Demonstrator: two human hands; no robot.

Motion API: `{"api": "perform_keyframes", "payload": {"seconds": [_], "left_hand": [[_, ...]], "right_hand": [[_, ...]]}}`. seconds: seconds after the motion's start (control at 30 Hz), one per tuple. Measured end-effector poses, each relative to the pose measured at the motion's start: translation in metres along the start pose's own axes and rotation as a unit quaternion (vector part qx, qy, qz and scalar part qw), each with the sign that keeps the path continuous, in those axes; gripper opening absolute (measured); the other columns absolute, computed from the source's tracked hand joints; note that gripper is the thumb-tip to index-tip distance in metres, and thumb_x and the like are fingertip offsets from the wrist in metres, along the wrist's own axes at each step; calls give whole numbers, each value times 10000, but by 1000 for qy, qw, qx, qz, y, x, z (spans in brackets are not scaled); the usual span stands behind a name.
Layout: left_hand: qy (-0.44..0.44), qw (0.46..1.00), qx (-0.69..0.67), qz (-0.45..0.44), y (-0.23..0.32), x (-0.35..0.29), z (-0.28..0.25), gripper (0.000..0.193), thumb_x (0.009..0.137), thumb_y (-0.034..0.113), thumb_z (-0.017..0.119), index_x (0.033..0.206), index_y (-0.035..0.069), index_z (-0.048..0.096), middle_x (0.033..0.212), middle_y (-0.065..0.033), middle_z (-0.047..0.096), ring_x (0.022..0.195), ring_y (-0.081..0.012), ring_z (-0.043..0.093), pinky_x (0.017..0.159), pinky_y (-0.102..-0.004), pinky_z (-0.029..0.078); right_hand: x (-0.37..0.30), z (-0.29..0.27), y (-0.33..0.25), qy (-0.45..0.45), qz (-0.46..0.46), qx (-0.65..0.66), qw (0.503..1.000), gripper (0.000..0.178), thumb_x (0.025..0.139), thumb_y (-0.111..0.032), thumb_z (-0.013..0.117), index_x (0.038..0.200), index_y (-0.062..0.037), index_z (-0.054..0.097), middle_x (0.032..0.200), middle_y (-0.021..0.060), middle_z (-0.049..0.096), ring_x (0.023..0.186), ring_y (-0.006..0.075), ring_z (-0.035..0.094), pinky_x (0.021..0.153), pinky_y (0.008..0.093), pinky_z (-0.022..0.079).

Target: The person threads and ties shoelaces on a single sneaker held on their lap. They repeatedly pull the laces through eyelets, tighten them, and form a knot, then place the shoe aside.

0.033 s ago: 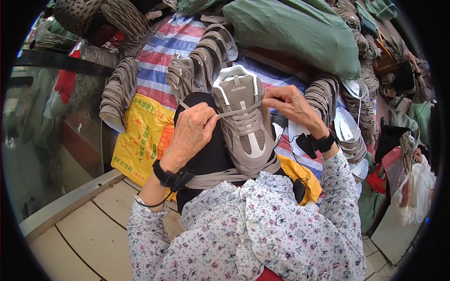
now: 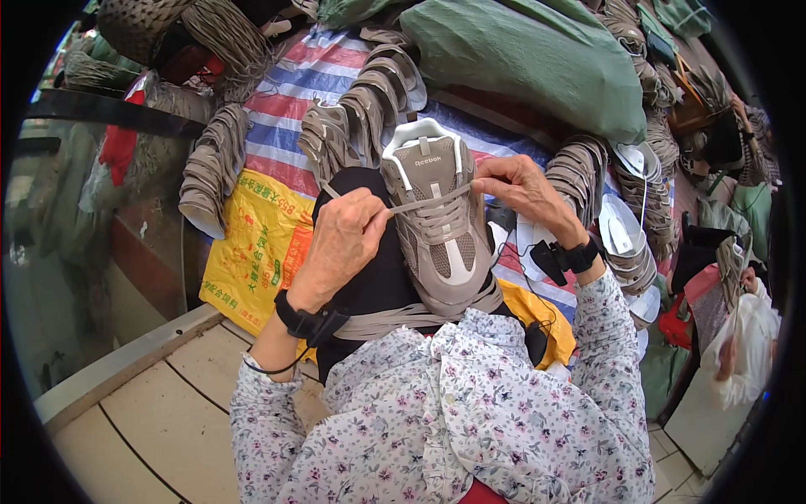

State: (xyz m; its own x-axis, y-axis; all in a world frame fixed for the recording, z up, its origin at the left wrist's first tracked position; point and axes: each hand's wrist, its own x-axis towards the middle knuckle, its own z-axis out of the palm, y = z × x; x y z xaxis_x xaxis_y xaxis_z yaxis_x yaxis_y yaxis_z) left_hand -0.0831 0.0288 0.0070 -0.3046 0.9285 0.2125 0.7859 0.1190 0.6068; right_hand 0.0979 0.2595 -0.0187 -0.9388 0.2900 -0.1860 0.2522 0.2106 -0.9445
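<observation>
A taupe shoe upper [image 2: 445, 281] with mesh panels and a pale collar rests on my lap, toe toward me. Flat taupe lace runs in rows across its front. My left hand [image 2: 342, 244] pinches a shoelace [image 2: 420, 204] just left of the tongue, and a loose tail sticks out beyond the fingers. At the other side of the eyelets, my right hand [image 2: 525, 195] has thumb and forefinger closed on the same lace, which stretches between both hands. A bundle of spare laces [image 2: 378, 322] lies over my thighs below the toe.
Stacked shoe uppers [image 2: 210, 168] stand left, with more uppers [image 2: 365, 105] behind my work and others [image 2: 579, 172] at right. A striped tarp [image 2: 281, 130] and yellow sack [image 2: 252, 244] lie beneath. A big green sack [image 2: 529, 67] is behind; a glass panel [image 2: 92, 252] borders the left.
</observation>
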Motion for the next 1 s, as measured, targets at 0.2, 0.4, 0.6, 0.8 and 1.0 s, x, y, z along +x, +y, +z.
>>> {"api": "perform_keyframes", "payload": {"seconds": [0.2,0.4,0.6,0.8,1.0], "left_hand": [[-41,989,-118,-80,-6,-13,-10,142,868,86,641,761,-7,628,705,-105,586,609,-230,586,558,-338,439],[18,843,-434,-318,-51,-65,-65,202,988,195,568,934,22,655,799,6,573,681,-67,541,608,-193,428],[237,674,-630,-305,-119,-155,-138,182,933,88,609,1057,-43,633,933,-46,629,761,-89,588,601,-162,469],[342,602,-692,-205,-147,-223,-210,88,925,75,610,922,-13,609,1108,-99,606,854,-117,606,600,-174,499],[422,576,-674,-190,-145,-256,-249,78,932,91,622,929,17,599,1116,-90,600,879,-117,612,593,-173,499]], "right_hand": [[-11,-7,31,10,-61,-32,998,320,931,-245,626,765,28,607,619,0,448,639,68,413,548,287,355],[-29,-32,75,92,-88,-187,974,169,807,-175,718,798,-8,693,739,130,580,705,303,519,655,395,401],[-64,-67,163,206,116,-149,960,287,797,-202,648,621,25,660,487,89,556,428,154,525,440,331,394],[-116,-103,247,392,251,281,839,107,846,-155,596,856,-55,633,610,74,597,401,165,526,381,288,429],[-168,-169,329,496,154,442,731,92,865,-146,588,887,-60,615,769,62,650,723,220,667,582,308,517]]}}
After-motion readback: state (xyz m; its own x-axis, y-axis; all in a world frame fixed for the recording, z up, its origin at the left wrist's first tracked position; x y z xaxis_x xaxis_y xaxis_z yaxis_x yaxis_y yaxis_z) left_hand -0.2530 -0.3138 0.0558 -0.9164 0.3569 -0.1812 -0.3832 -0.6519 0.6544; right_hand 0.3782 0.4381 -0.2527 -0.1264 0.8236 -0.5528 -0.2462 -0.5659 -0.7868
